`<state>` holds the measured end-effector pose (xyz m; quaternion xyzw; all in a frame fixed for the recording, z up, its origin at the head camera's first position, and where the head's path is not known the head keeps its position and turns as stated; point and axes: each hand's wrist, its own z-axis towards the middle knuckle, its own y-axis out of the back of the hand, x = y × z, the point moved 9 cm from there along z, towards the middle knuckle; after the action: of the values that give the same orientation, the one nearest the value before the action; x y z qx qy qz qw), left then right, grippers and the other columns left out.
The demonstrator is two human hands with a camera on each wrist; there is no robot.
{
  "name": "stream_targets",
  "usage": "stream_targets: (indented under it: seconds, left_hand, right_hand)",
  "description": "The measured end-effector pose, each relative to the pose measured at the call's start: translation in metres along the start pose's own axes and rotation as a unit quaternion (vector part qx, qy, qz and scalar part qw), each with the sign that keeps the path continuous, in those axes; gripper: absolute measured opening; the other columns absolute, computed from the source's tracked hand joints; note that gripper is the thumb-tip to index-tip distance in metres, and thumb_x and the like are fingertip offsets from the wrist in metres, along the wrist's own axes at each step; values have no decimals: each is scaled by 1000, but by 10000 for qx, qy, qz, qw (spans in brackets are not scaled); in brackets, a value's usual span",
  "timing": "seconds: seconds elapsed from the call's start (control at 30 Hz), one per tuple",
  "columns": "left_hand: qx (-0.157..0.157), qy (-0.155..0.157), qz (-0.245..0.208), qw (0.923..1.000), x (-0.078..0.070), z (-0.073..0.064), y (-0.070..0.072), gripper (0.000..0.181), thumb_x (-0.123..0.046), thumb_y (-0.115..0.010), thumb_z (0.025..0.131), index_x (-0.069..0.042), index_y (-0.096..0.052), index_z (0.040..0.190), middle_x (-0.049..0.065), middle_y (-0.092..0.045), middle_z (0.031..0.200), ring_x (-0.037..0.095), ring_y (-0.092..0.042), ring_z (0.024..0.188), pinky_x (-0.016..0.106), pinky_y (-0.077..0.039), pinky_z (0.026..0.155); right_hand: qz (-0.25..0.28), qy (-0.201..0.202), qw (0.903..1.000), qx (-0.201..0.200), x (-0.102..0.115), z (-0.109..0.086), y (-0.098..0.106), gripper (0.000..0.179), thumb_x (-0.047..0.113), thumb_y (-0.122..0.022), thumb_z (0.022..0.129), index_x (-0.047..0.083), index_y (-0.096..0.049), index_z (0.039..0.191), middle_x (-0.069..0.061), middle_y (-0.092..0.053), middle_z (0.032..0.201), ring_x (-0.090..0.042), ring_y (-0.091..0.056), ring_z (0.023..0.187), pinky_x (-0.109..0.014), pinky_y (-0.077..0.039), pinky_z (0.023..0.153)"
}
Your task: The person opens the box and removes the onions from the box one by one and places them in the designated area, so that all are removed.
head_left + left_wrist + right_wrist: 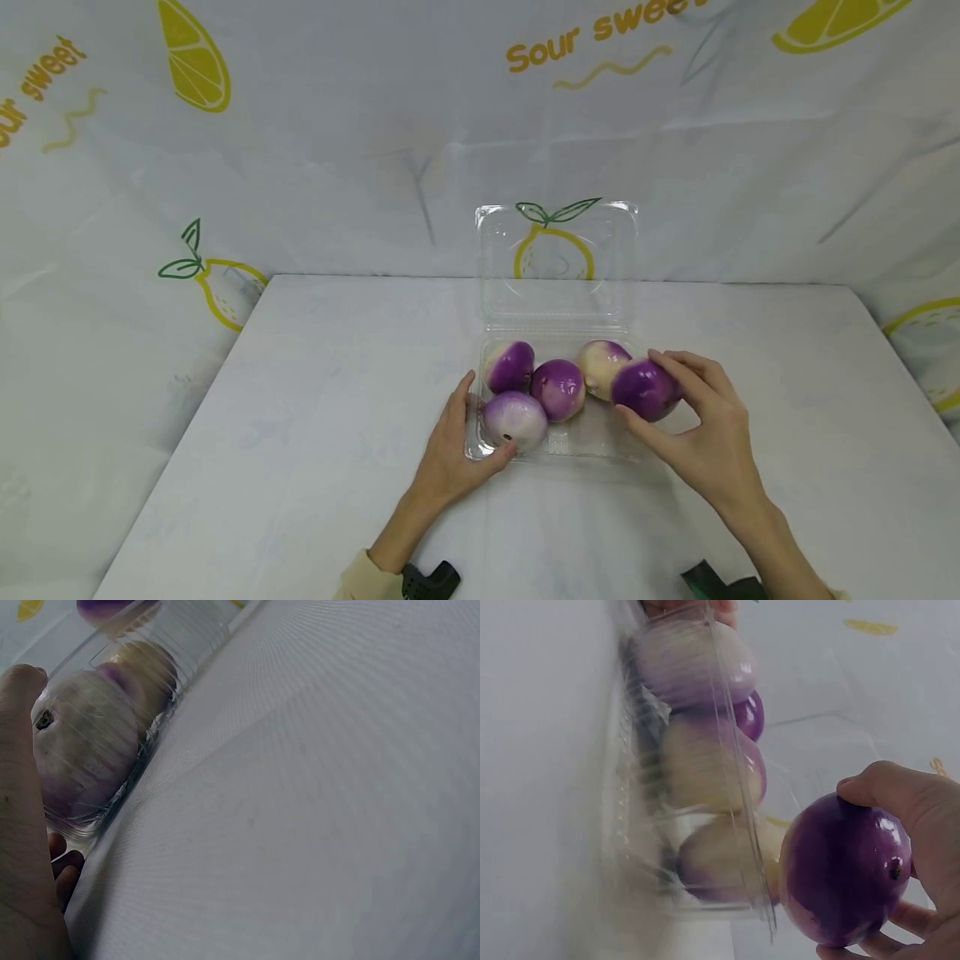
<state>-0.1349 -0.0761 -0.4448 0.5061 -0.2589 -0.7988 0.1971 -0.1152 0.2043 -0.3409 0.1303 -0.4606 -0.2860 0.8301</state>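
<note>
My right hand (708, 429) holds a glossy purple turnip (646, 390) between thumb and fingers at the right end of a clear plastic clamshell box (592, 446). In the right wrist view this turnip (846, 870) is beside the box wall, with a small dark stem spot showing. My left hand (455, 454) grips the box's front left corner, thumb over the front rim and fingers along the left side. Inside the box lie several purple-and-cream turnips: a pale one (515, 421) by my left thumb, two purple ones behind it, and a cream one (602, 367) near the held turnip.
The box's lid (558, 300) stands raised at the back. Under everything is a white table (315, 417), and a white sheet (337, 167) printed with lemons hangs behind it. Dark wrist straps (431, 581) show at the bottom edge.
</note>
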Motion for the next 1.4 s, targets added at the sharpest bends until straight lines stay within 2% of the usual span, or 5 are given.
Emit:
stream_targets:
  seconds: [0.27, 0.47, 0.93, 1.2, 1.4]
  left_hand:
    - [-13, -1, -2, 10000, 0, 1, 0, 102, -57, -73, 83, -9, -27, 161, 10, -62, 120, 19, -60, 107, 42, -55, 93]
    - [1, -48, 53, 10000, 0, 0, -1, 102, -54, -73, 83, -9, -25, 161, 11, -62, 122, 20, -61, 108, 44, -56, 94]
    - [-44, -121, 72, 9999, -1, 1, 0, 102, -56, -72, 85, -9, -25, 162, 10, -62, 122, 20, -61, 108, 44, -56, 94]
    - [1, -91, 32, 10000, 0, 1, -2, 102, -56, -72, 85, -9, -25, 161, 11, -62, 124, 21, -61, 110, 45, -56, 96]
    - [-19, -110, 41, 9999, 0, 1, -2, 101, -56, -72, 85, -9, -25, 162, 12, -62, 126, 22, -62, 111, 46, -55, 97]
  right_hand:
    - [6, -488, 9971, -576, -18, 7, 24, 74, -13, -89, 59, -2, -68, 129, 23, -50, 123, 5, -53, 111, 1, -41, 93]
    - [-135, -1147, 9902, -781, -40, 6, 35, 74, -10, -91, 61, 2, -69, 130, 29, -48, 119, 4, -53, 112, 1, -43, 89]
    - [-801, -1738, 9800, -547, -73, 1, 39, 72, 6, -92, 68, 2, -65, 135, -19, -60, 130, 11, -42, 107, 4, -36, 82]
    - [-973, -2101, 9726, -223, -94, -1, 35, 70, 11, -91, 71, 1, -64, 135, -26, -58, 133, -35, -53, 118, 0, -41, 77]
    - [-1111, -2220, 9687, -78, -105, -3, 33, 70, 13, -90, 72, 0, -63, 136, -28, -56, 134, -41, -53, 122, -12, -51, 80]
